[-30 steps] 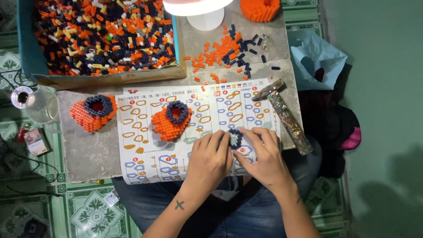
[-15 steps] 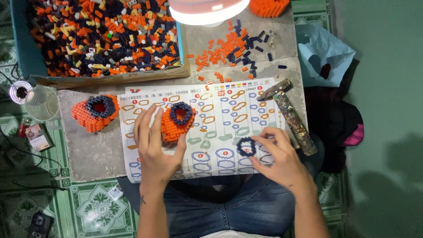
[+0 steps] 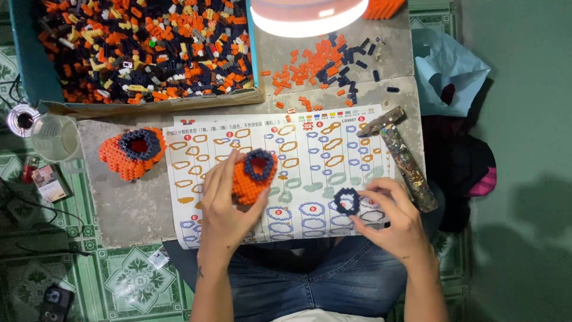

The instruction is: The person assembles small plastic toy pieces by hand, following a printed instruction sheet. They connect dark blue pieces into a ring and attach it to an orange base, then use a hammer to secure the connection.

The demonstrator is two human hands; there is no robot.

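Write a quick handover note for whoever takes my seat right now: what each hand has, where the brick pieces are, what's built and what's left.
Left hand: gripping the orange brick model with a dark blue ring, on the instruction sheet.
Right hand: holding a separate dark blue brick ring over the sheet.
Done: a second orange model with a ring sits on the board's left.
Left: the loose ring is not yet joined to anything. Spare orange and dark bricks lie above the sheet; more are in the box.
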